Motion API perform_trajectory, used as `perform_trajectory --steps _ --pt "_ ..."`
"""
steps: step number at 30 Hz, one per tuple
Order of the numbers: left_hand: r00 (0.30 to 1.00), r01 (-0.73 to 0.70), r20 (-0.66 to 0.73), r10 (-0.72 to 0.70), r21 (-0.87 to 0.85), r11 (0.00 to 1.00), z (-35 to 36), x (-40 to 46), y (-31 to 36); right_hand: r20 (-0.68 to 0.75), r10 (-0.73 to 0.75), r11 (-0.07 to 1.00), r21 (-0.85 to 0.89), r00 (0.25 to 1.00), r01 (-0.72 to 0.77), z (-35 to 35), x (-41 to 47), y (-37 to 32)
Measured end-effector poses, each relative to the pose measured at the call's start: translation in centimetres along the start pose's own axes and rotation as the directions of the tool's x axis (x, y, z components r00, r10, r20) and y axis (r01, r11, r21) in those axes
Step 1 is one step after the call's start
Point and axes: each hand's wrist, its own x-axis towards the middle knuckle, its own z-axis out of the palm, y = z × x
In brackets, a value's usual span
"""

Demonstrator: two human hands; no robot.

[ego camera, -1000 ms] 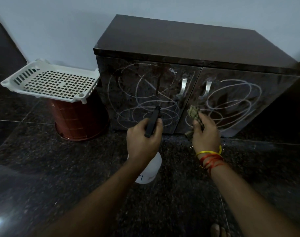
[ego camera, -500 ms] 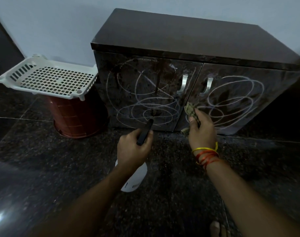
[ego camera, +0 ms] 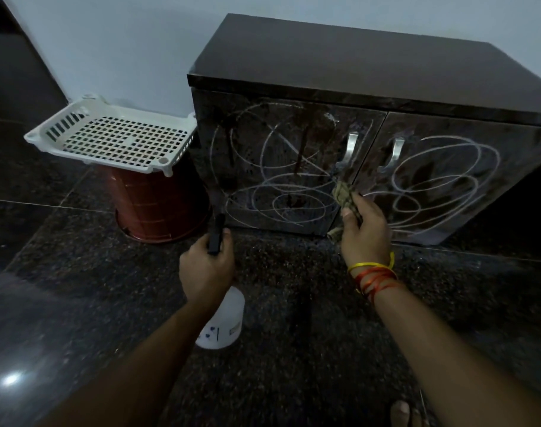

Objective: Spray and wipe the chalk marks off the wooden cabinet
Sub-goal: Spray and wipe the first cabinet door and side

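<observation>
Nearest the camera, the left hand (ego camera: 206, 269) is gripping a white spray bottle (ego camera: 223, 323) by its black trigger head (ego camera: 216, 234), fingers closed round it; the bottle is hanging below the fist, clear of the dark stone floor (ego camera: 293, 349), and its nozzle is pointing toward the lower left corner of the cabinet, probably so the next squirt lands on the marks there. The right hand (ego camera: 364, 232), wrapped at the wrist in yellow and red threads (ego camera: 375, 277), is clutching a bunched green cloth (ego camera: 346, 198) and raising it near the seam between the two doors, just below the metal handles (ego camera: 350, 146) (whether the cloth is touching the wood I cannot tell). Beyond the hands, the wooden cabinet (ego camera: 355, 66) is standing against the pale wall, and its chalk marks (ego camera: 293, 192), loops and spirals, are covering both door fronts. Dark runs on the left door suggest liquid already applied, though the wiping looks barely begun. To the left, a white plastic tray (ego camera: 115, 140) is resting on an upturned red bucket (ego camera: 161, 204).
</observation>
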Motion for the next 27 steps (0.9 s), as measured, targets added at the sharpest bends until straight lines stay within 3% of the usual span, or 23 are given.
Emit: perform_trajectory --steps 8,15,20,27 --pt "0.992 0.023 0.122 -0.033 0.086 0.996 0.8 -1.0 -1.0 -0.010 -0.004 1.000 -0.015 1.000 0.004 0.0 -0.1 0.2" --pt "0.948 -0.138 0.304 0.094 0.127 0.982 2.9 -3.4 -0.8 -0.019 0.010 1.000 -0.012 1.000 -0.010 -0.9 0.1 0.6" --pt "0.963 -0.178 0.211 0.170 0.020 0.984 3.7 -3.8 1.8 -0.045 0.005 1.000 -0.009 0.999 -0.005 -1.5 0.3 1.0" --pt "0.992 -0.112 0.049 0.119 -0.119 0.986 3.0 -1.7 3.5 -0.043 0.021 1.000 -0.014 0.999 -0.021 -1.6 0.1 1.6"
